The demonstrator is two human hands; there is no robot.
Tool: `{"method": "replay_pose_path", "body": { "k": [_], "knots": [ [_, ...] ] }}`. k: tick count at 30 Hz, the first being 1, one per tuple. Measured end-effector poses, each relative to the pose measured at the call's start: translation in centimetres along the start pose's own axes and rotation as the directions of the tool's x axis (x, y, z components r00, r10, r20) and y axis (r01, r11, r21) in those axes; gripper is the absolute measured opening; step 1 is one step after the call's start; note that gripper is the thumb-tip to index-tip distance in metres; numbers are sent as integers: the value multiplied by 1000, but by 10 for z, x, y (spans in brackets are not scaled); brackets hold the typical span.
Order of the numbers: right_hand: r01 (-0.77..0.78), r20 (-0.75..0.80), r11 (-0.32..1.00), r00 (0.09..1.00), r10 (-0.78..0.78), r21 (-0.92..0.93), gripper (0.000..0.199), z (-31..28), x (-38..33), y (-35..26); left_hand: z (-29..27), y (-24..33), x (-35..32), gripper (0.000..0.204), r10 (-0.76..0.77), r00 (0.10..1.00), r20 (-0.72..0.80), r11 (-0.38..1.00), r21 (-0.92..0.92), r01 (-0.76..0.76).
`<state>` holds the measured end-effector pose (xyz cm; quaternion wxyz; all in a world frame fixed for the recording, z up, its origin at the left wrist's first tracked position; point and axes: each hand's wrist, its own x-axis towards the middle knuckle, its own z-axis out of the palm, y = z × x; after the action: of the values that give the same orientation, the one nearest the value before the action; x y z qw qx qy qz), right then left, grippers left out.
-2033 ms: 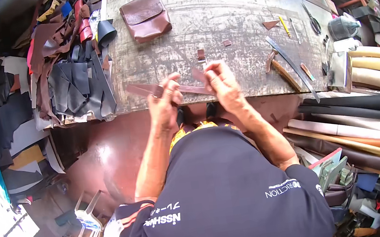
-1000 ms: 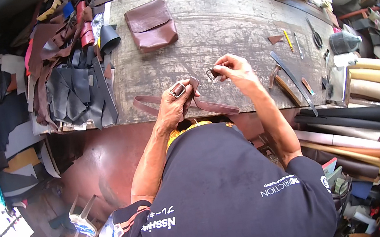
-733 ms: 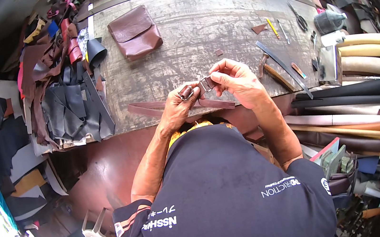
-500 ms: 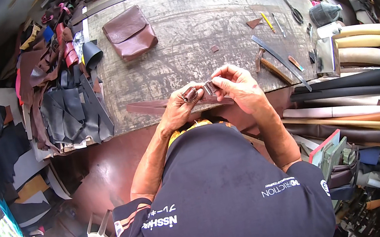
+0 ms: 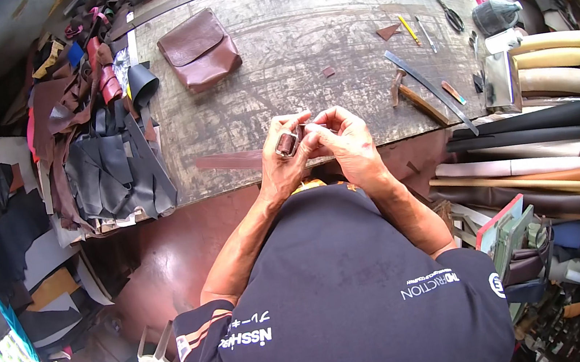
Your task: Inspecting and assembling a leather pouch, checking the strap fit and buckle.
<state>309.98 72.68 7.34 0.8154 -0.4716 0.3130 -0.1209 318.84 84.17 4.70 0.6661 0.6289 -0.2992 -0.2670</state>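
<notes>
A closed brown bag [image 5: 199, 50] is laid on the bench [image 5: 286, 42]. Below the bag, a strap [image 5: 229, 162] appears unattached. To the bag's lower right, a buckle [image 5: 287, 144], apparently already leather-fitted, is gripped by the curled fingers of the left hand [image 5: 279, 165]. Farther right of the bag, the right hand [image 5: 350, 147] is bent inward; its fingers' hold cannot be told.

Leather scraps [image 5: 100, 173], a scuffed workbench [image 5: 286, 42], a hammer [image 5: 423, 104] and material rolls [image 5: 551, 61] mark a leather workshop.
</notes>
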Motion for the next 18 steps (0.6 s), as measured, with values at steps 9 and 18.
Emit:
{"method": "replay_pose_path", "body": {
  "k": [9,18],
  "knots": [
    [58,-40,943,996,-76,-329,16,3,7,-4,-10,6,15,28,288,933,-217,908,371,-195],
    [35,-82,908,994,-76,-418,15,-134,10,46,-168,113,22,26,147,673,-725,980,16,-197]
  ]
}}
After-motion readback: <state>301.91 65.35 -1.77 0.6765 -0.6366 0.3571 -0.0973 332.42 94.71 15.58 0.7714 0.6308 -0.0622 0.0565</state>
